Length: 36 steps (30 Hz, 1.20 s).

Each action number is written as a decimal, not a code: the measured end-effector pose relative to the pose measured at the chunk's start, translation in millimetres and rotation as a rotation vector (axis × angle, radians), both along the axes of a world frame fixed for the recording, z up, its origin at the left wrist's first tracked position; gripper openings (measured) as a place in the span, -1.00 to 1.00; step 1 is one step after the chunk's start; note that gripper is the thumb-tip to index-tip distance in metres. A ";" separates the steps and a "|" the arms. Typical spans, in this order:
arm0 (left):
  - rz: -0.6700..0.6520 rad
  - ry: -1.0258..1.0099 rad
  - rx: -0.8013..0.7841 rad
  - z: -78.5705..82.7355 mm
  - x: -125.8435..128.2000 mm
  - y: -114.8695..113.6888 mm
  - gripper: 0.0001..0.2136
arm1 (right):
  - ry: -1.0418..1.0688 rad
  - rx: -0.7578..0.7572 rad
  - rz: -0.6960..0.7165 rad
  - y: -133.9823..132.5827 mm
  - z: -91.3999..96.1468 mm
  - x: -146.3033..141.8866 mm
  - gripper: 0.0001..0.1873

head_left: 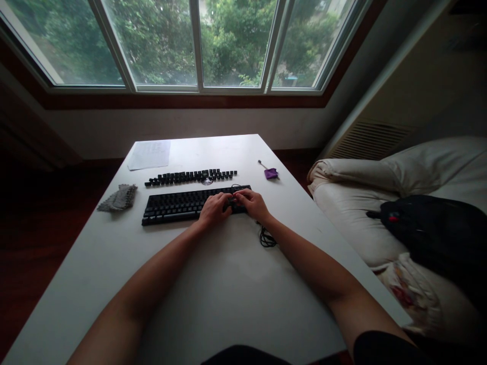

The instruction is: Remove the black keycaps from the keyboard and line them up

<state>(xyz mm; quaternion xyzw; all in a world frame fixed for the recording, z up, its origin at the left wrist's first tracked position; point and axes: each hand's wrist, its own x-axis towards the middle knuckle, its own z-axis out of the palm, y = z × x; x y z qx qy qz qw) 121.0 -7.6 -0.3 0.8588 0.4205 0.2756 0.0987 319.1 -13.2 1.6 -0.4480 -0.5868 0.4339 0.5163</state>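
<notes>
A black computer keyboard (175, 207) lies on the white table, its right part partly covered by my hands. My left hand (216, 208) is over the keys right of the middle, fingers bent in towards my right hand; what its fingertips hold is too small to tell. My right hand (253, 204) is at the keyboard's right end, thumb and fingers pinched together by a small reddish spot that I cannot make out. Loose black keycaps (178, 177) stand in rows behind the keyboard. A small round clear piece (207, 180) lies in front of them.
A coiled black cable (267, 238) lies by my right forearm. On the white table (236, 284) are a grey cloth (118, 198), a paper sheet (150, 154) and a purple item (271, 173) with a thin stick. A sofa (342, 203) with a black bag (429, 228) stands right.
</notes>
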 end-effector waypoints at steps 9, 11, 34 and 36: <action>-0.014 0.063 0.062 -4.9 -1.4 1.5 -0.72 | 0.148 -0.110 -0.017 6.7 -1.1 3.1 -0.50; -0.013 0.067 0.074 -3.7 -0.5 1.0 -0.70 | 0.164 -0.118 -0.033 6.4 2.0 3.1 -0.49; 0.142 -0.476 -0.108 4.7 6.0 -1.2 -0.81 | -0.429 0.295 0.080 0.9 25.8 19.6 -0.65; 0.129 -0.478 -0.112 5.4 6.6 -2.1 -0.81 | -0.452 0.310 0.097 1.9 22.4 19.4 -0.66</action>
